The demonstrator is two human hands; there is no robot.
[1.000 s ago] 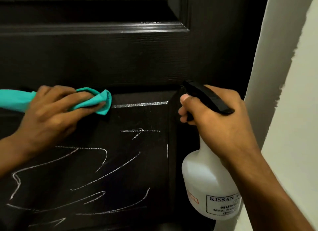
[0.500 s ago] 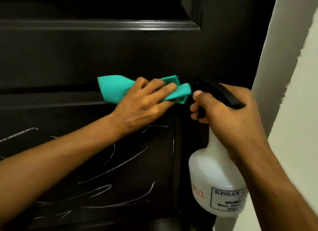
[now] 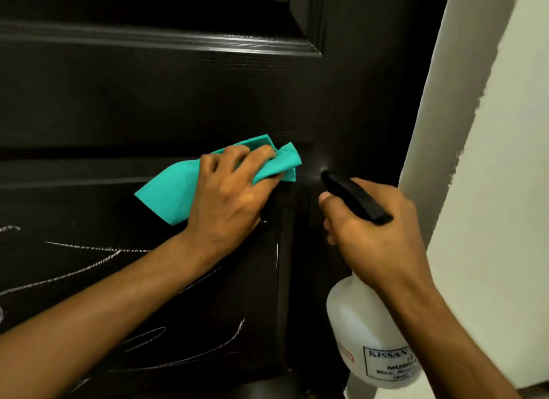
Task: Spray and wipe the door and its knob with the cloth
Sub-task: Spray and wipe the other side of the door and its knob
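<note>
A teal cloth (image 3: pixel 190 187) is pressed flat against the dark door (image 3: pixel 148 101) by the left hand (image 3: pixel 228 199), at the ledge between the upper rail and the lower panel; the fingers (image 3: pixel 258 155) are laid nearly straight and close together over the bunched end of the cloth. A white spray bottle (image 3: pixel 359 333) is held by the right hand (image 3: pixel 374 229), just right of the cloth; its fingers are curled around the black trigger head (image 3: pixel 353 196), whose nozzle is aimed at the door. White chalk scribbles (image 3: pixel 89 265) are seen on the lower panel; a pale wall (image 3: pixel 505 161) stands at the right.
</note>
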